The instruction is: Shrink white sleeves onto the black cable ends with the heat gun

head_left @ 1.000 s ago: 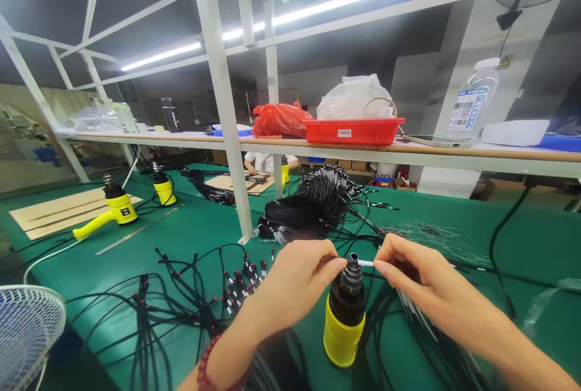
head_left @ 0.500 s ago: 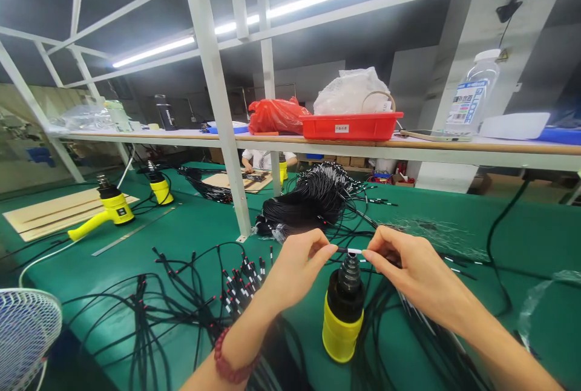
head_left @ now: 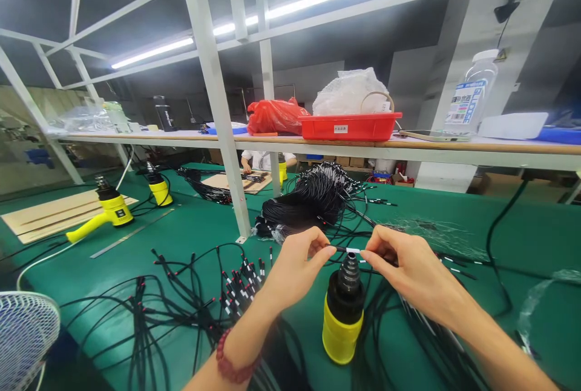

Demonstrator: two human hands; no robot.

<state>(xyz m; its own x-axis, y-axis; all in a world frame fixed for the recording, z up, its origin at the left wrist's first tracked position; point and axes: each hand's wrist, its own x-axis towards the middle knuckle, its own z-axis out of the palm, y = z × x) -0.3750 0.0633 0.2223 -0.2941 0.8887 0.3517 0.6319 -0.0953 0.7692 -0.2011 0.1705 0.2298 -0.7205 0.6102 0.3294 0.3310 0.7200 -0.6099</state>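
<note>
The left hand (head_left: 295, 273) and right hand (head_left: 408, 267) both pinch a white-sleeved black cable (head_left: 350, 250) crosswise, its sleeve nearer the right hand. It lies just above the ribbed nozzle (head_left: 348, 276) of an upright yellow heat gun (head_left: 342, 336) on the table (head_left: 195, 227).

heat gun (head_left: 345, 312): foreground | loose cables (head_left: 181, 306): left of it | cable bundle (head_left: 304, 206): behind it | tray (head_left: 350, 126): on shelf (head_left: 190, 141)
</note>
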